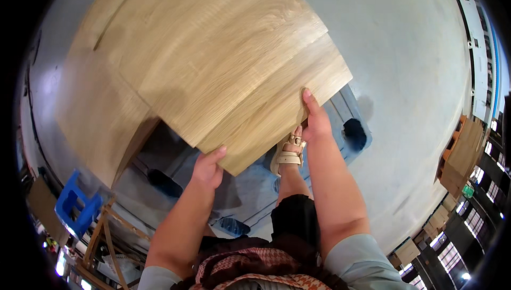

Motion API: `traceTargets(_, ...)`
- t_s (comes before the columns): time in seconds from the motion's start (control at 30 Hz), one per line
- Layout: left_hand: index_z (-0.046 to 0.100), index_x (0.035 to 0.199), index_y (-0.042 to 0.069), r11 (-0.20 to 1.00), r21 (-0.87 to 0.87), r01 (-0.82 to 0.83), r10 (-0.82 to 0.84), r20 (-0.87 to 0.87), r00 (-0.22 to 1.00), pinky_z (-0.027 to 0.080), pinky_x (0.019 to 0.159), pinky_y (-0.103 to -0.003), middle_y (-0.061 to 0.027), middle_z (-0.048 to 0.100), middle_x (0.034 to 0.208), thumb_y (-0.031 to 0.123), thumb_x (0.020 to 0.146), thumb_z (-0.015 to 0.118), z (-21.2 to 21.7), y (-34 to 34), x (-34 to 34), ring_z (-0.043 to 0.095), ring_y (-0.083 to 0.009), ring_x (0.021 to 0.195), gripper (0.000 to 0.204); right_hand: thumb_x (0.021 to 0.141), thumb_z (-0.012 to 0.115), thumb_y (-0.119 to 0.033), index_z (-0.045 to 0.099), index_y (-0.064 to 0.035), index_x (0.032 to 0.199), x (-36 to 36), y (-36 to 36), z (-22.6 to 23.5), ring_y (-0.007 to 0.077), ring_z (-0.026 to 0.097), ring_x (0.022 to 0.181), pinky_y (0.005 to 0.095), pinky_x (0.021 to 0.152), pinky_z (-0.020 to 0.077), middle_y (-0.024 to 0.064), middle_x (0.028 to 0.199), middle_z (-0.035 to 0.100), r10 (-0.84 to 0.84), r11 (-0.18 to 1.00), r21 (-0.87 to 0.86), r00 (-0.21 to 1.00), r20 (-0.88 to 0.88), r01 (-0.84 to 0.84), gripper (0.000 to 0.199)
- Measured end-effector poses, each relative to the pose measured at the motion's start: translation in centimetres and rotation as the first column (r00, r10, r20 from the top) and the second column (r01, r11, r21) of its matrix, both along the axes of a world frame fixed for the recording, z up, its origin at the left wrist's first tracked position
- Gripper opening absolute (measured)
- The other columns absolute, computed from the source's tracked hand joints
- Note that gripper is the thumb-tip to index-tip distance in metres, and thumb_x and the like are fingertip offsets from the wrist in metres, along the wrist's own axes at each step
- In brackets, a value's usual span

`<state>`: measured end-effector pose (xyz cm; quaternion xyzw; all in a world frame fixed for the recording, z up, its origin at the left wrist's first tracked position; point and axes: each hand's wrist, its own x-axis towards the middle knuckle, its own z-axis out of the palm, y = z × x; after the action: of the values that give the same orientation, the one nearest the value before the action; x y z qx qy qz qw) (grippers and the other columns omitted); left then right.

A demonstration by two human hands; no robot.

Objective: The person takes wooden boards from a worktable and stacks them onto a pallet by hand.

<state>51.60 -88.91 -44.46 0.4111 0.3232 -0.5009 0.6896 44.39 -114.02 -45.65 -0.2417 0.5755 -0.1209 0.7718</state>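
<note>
My left hand [209, 168] grips the near left corner of a light wood-grain board [277, 98], its thumb on top and its fingers hidden beneath. Further right along the same near edge, my right hand [315, 117] holds it the same way, thumb flat on the surface. Just beyond lie more panels of the same wood grain [213, 50], their edges slightly stepped; whether the held board rests on them I cannot tell. Another wood-grain panel [96, 109] extends to the left. Below the boards is a blue plastic pallet [348, 122], partly covered.
My sandalled foot [289, 154] is at the pallet, under the board's near edge. A blue plastic stool [77, 205] and a wooden frame [104, 226] stand at the lower left. Cardboard boxes [462, 157] are stacked at the far right. Grey floor [404, 77] surrounds the pallet.
</note>
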Motion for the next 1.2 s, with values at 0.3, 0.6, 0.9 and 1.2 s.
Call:
traceTargets(0.3,0.017,0.136,0.002,0.887,0.325,0.327,-0.347,0.002,0.938,0.022,0.102,-0.031,-0.0158,0.022,0.14,0.019,0.073,0.067,4.2,15.8,-6.4,0.025,-0.0217,0.128,0.082,0.079,0.057,-0.036,0.042,-0.006,0.118,-8.2,11.7,5.8,0.0189,0.045,0.092,0.0325,0.075,0.0392,0.0074,0.106,0.048,0.484,0.854,-0.003,0.798,-0.36,-0.52,0.051)
traceTargets(0.6,0.044,0.121,0.002,0.445,0.845,0.295,-0.456,-0.07,0.887,0.045,0.081,-0.033,-0.017,0.059,0.103,0.027,0.07,0.064,8.7,55.5,-21.4,0.057,-0.0278,0.095,0.06,0.078,0.062,-0.032,0.047,-0.0048,0.12,-11.4,37.5,18.6,0.0152,0.05,0.1,0.0276,0.086,0.0387,0.0079,0.11,0.056,0.853,-0.521,0.11,-0.516,0.075,-0.846,0.051)
traceTargets(0.9,0.053,0.113,0.007,0.51,0.691,-0.512,0.091,0.549,0.831,0.046,0.079,-0.032,-0.0113,0.061,0.097,0.024,0.075,0.062,28.0,67.1,-27.0,0.059,-0.0227,0.089,0.043,0.079,0.061,-0.027,0.053,-0.0021,0.112,-7.4,47.4,17.7,0.0193,0.052,0.102,0.028,0.087,0.0392,0.0117,0.11,0.056,0.453,-0.868,0.002,-0.795,-0.402,-0.496,0.043)
traceTargets(1.2,0.024,0.134,0.006,-0.614,0.69,-0.383,-0.094,0.419,0.903,0.019,0.104,-0.038,-0.0106,0.025,0.138,0.027,0.079,0.056,38.8,95.8,-36.4,0.022,-0.0252,0.128,0.067,0.079,0.06,-0.027,0.049,-0.0011,0.116,-3.6,72.1,25.5,0.0187,0.052,0.101,0.029,0.087,0.0398,0.0106,0.111,0.056,0.234,-0.972,-0.14,-0.824,-0.517,-0.188,0.046)
